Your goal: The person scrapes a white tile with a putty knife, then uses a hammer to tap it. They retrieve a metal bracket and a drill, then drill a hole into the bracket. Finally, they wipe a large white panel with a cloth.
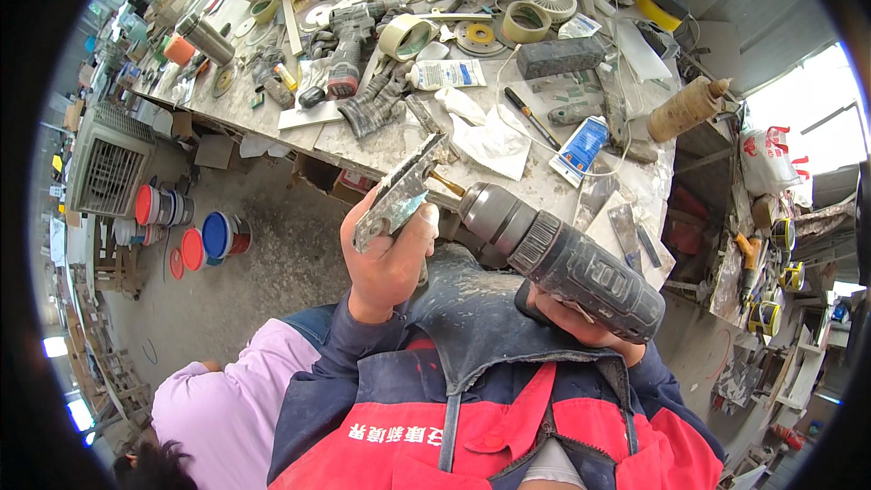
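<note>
My left hand [389, 255] grips a dusty, worn metal piece [401, 201], held up at a slant just off the bench's front edge. In my right hand [578, 323] is a dark cordless drill [565, 258], its handle mostly hidden under its body. The drill points up and to the left. A brass-coloured bit [447, 184] sits in its chuck, and the bit's tip meets or overlaps the metal piece near its upper part; whether it has entered the metal I cannot tell. A dark, dust-marked apron [469, 306] hangs below both hands.
The cluttered workbench [272, 129] holds another cordless drill [347, 47], masking tape rolls [406, 37], grey work gloves [373, 103], a blue-and-white tube [580, 150] and a black sanding block [560, 56]. Paint buckets [216, 235] stand on the floor at left. A person in a pink top [231, 401] is close at my left.
</note>
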{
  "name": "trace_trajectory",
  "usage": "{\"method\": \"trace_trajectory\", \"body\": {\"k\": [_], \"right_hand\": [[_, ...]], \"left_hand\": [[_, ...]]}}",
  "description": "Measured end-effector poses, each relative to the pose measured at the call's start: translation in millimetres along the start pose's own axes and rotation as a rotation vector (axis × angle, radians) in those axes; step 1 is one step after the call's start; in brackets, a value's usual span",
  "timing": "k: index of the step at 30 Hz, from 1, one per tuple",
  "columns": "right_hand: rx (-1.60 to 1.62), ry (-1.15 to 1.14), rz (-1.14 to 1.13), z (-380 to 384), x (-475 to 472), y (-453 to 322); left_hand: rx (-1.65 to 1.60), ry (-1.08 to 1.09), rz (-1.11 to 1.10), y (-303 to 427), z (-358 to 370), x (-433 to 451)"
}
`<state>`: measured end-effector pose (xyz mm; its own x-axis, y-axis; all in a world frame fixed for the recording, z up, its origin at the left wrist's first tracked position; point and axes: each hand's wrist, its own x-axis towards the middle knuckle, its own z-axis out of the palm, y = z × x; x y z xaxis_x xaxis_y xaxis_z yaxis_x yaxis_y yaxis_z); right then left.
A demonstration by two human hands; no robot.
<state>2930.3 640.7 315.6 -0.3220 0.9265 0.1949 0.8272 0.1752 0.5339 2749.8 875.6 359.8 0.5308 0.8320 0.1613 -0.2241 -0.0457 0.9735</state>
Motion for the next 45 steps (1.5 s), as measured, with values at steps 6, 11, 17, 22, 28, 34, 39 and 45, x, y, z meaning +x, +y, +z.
{"method": "trace_trajectory", "body": {"k": [6, 11, 17, 22, 28, 34, 39, 45], "right_hand": [[-0.177, 0.072, -0.093, -19.6, 17.9, 14.3], [1.657, -0.026, 0.723, -34.3, 38.0, 15.9], [1.511, -0.224, 0.864, -22.4, 25.4, -2.9], [1.778, 0.015, 0.808, -25.7, 35.6, -0.3], [1.485, 0.233, 0.480, -40.5, 74.4, 18.8], [1.586, 0.053, 0.594, -43.7, 77.3, 16.7], [1.512, 0.130, 0.586, -38.9, 76.3, 9.1], [1.455, 0.030, 0.578, -41.3, 75.6, 15.3]], "left_hand": [[-0.042, -0.021, -0.009, -4.2, -2.8, -1.1], [-0.029, -0.036, -0.067, -8.3, -3.5, 0.0], [-0.089, -0.087, -0.076, -5.6, -7.2, 3.1], [-0.118, -0.075, -0.074, -2.7, -12.6, 2.1], [-0.046, -0.081, 0.009, -3.8, -21.2, -2.5], [0.107, -0.043, 0.030, -6.1, -22.9, 0.4], [0.074, -0.074, -0.002, -7.2, -28.2, 2.2], [0.023, -0.071, -0.019, -11.2, -22.9, 5.6]]}}
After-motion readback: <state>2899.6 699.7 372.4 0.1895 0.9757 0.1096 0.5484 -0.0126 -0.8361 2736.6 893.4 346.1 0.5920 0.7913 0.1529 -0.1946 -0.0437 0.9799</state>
